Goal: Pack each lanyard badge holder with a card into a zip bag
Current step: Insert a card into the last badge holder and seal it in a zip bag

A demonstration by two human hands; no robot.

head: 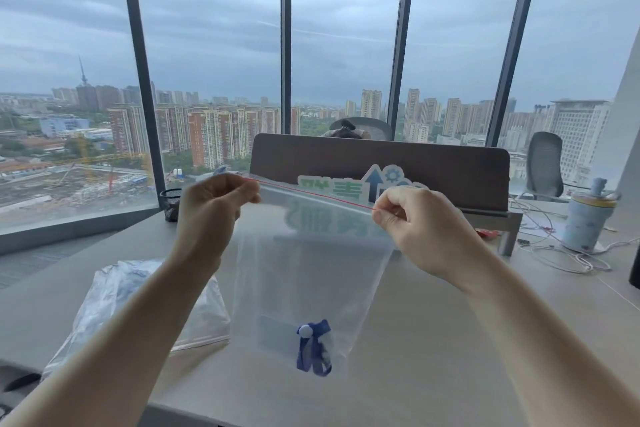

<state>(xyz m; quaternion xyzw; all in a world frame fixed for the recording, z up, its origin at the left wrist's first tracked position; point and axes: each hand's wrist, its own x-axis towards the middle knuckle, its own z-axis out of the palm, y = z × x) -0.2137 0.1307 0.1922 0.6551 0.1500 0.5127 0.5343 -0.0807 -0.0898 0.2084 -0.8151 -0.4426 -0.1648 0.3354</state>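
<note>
left hand [211, 215]: pinched shut on the bag's top left corner
right hand [415, 222]: pinched shut on the top right corner
clear plastic zip bag with red seal line [311, 270]: held up above the tabletop [450, 340]
blue lanyard badge holder [313, 347]: at bag bottom (card blurry)
pile of clear bags [114, 302]: tabletop's left edge

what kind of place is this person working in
Most likely a high-rise office: floor-to-ceiling windows look over city towers, a desk has a divider panel, and a mesh office chair stands nearby.
</note>
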